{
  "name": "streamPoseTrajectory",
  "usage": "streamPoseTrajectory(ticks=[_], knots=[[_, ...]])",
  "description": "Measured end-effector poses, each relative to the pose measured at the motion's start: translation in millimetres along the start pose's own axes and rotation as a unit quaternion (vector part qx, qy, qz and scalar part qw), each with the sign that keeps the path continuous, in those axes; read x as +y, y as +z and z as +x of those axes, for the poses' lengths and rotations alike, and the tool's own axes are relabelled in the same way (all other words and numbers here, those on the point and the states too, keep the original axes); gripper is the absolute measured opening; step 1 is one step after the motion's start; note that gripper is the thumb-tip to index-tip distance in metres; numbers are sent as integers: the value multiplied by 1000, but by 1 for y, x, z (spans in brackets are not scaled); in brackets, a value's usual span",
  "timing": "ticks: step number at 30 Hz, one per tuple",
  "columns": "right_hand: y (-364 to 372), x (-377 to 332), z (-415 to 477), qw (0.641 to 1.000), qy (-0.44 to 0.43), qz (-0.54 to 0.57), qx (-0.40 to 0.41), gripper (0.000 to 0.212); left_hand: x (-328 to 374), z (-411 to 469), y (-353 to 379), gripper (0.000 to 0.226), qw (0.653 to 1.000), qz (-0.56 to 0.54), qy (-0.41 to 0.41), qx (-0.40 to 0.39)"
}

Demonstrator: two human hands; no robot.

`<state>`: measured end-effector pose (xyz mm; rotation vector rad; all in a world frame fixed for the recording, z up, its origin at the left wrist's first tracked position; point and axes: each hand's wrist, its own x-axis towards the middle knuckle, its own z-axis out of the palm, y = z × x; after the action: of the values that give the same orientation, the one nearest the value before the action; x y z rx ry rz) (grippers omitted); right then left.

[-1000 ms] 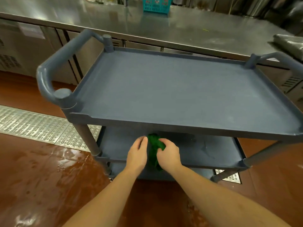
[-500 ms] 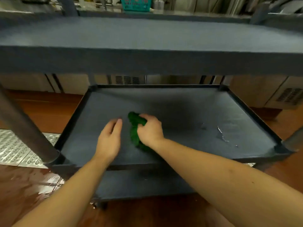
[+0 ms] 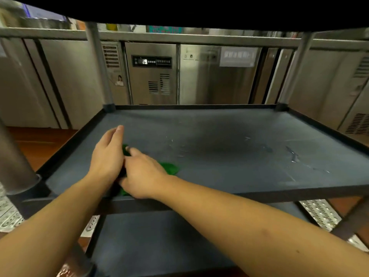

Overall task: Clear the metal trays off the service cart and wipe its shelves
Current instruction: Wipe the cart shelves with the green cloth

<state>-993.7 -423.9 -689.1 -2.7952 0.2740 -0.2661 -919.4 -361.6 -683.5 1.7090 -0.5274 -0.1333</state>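
The grey service cart's middle shelf [image 3: 229,156] fills the view and carries no trays. A crumpled green cloth [image 3: 170,168] lies near its front left, mostly covered by my hands. My right hand [image 3: 142,172] lies on top of the cloth with its fingers curled into it. My left hand [image 3: 108,154] rests beside it, fingers straight, touching the cloth's left edge. The top shelf's underside [image 3: 179,9] is a dark band overhead. The bottom shelf [image 3: 159,236] shows below my arms.
Wet streaks [image 3: 292,155] mark the middle shelf's right side. A thick cart post [image 3: 14,166] stands at the left. Behind the cart are stainless under-counter fridges [image 3: 151,76]. Metal drain grates [image 3: 321,213] run across the red floor.
The view has dropped from above the top shelf to level with the middle shelf. Both hands have moved inward over the shelf, and the cloth now lies flatter beneath my right hand.
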Motion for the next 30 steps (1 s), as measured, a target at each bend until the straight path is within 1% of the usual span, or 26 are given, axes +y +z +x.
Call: streamPoseTrajectory(ticks=[3, 6, 8, 10, 12, 16, 21, 26, 30], knots=[[-9, 5, -1, 1000, -23, -16, 2, 34, 0, 2, 4, 46, 1000, -12, 0, -1], [-16, 19, -4, 998, -36, -51, 13, 28, 8, 0, 15, 46, 1000, -14, 2, -8], [-20, 36, -7, 995, -55, -78, 13, 30, 16, -2, 25, 46, 1000, -12, 5, -23], [-24, 60, -10, 992, -70, -101, 15, 38, 22, -5, 37, 46, 999, -10, 6, -38], [-29, 88, -17, 992, -55, -109, 24, 47, 26, -9, 51, 46, 999, -6, 9, -51], [-50, 151, -42, 994, 33, -98, 26, 57, 38, -23, 83, 45, 997, 1, 11, -83], [-95, 230, -95, 983, 147, -103, 32, 54, 52, -34, 115, 46, 993, -13, -2, -119], [-134, 291, -156, 954, 260, -140, 52, 52, 61, -40, 131, 44, 989, -3, 7, -148], [-150, 316, -192, 913, 368, -153, 86, 54, 62, -41, 131, 42, 988, -8, 8, -155]])
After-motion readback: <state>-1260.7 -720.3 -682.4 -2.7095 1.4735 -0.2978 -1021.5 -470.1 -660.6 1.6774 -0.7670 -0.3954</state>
